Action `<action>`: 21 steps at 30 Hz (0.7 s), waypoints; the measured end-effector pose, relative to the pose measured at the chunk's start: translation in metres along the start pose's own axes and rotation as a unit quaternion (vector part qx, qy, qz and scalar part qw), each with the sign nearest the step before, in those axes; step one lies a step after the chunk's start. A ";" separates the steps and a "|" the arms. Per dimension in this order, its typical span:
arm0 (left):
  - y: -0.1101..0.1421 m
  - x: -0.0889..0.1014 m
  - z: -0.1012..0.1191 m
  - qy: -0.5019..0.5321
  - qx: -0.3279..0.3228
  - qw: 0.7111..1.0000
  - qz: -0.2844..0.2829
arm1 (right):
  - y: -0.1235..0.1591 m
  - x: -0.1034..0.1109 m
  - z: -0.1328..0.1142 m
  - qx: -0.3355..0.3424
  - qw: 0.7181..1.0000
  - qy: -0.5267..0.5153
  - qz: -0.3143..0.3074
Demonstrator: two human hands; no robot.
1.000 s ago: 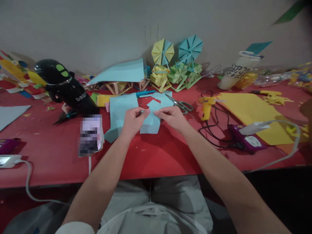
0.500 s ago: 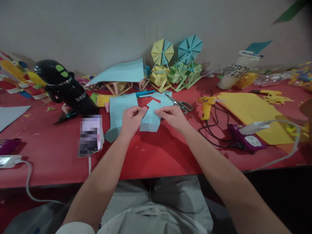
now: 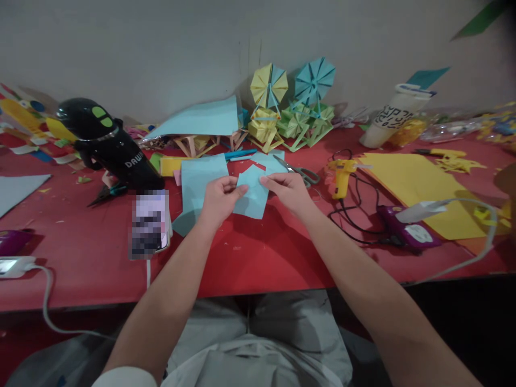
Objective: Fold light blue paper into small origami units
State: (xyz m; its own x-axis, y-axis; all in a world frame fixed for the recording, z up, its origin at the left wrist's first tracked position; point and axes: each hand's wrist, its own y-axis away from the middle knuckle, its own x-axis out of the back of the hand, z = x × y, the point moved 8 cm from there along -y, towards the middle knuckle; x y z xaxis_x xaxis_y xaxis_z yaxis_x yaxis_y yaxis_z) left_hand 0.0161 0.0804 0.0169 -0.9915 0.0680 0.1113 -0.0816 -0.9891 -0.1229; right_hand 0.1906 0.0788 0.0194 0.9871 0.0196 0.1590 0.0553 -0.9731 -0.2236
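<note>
A small light-blue piece of paper (image 3: 250,200), pointed at its far end, is held between my two hands over the red table. My left hand (image 3: 221,199) pinches its left edge, thumb lying on top. At the upper right edge, my right hand (image 3: 287,189) grips the same paper between thumb and fingers. Larger blue sheets (image 3: 197,180) lie flat beside and partly under my left hand. Grey-handled scissors (image 3: 304,174) rest just behind my right hand, and blue pens (image 3: 239,156) lie beyond the paper.
To the left stand a black bottle (image 3: 121,150) and a phone (image 3: 149,226) with a cable. A yellow glue gun (image 3: 342,177), a purple power strip (image 3: 411,228) and yellow sheets (image 3: 427,188) lie on the right. Folded paper models (image 3: 292,121) line the wall near a white cup (image 3: 395,115).
The small blue paper has been turned in my fingers, and its overlapping flap no longer shows. My left thumb has moved onto its face; my right hand has shifted slightly.
</note>
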 end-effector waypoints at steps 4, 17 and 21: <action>-0.001 0.005 0.001 -0.022 -0.014 0.999 0.023 | 0.000 -0.002 -0.001 -0.002 1.000 -0.004 -0.015; -0.003 0.016 0.004 -0.048 -0.036 0.993 0.101 | 0.007 0.002 -0.032 0.129 0.990 0.043 0.021; -0.005 0.013 -0.016 0.038 0.075 0.992 0.097 | 0.012 -0.005 -0.038 0.184 0.978 0.097 0.003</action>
State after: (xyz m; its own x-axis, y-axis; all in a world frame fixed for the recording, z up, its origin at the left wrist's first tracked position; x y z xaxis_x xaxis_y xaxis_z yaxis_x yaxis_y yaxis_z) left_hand 0.0024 0.0882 0.0035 -0.9924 -0.1205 0.0244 0.1209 -0.9926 0.0143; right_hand 0.1804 0.0584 0.0526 0.9426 -0.0641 0.3277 0.1353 -0.8240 -0.5502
